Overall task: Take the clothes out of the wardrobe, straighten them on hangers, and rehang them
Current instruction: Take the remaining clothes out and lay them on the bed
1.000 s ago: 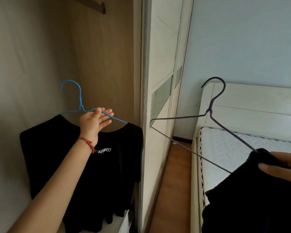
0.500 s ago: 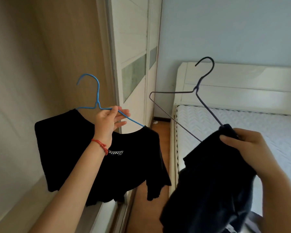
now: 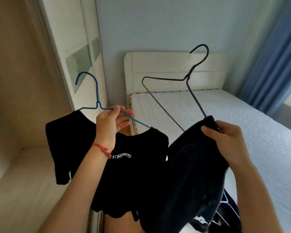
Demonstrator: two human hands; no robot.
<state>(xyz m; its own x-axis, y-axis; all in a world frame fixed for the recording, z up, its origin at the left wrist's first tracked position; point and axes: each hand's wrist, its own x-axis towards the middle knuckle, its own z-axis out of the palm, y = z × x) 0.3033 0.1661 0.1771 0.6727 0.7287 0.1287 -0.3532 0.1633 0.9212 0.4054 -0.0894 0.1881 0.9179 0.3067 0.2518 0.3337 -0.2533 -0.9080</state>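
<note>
My left hand [image 3: 110, 125] grips the right arm of a blue wire hanger [image 3: 95, 98], held up in front of the open wardrobe [image 3: 23, 98]. A black T-shirt [image 3: 134, 174] with white lettering hangs from that hanger. My right hand [image 3: 225, 142] pinches a dark garment [image 3: 188, 182] together with the lower end of a black wire hanger [image 3: 188, 78]. This second hanger tilts to the left, and only one end of it is inside the cloth. Most of the dark garment droops below my hand.
A bed with a bare white mattress [image 3: 225, 118] and white headboard [image 3: 158, 69] lies to the right. Blue curtains [image 3: 279, 56] hang at the far right. The white sliding wardrobe door [image 3: 74, 47] stands between wardrobe and bed. More dark clothes and hangers [image 3: 225, 214] lie at bottom right.
Both hands have carried their hangers and clothes out of the wardrobe and to the right, toward the bed. The view has turned right, so the bed and curtains now show.
</note>
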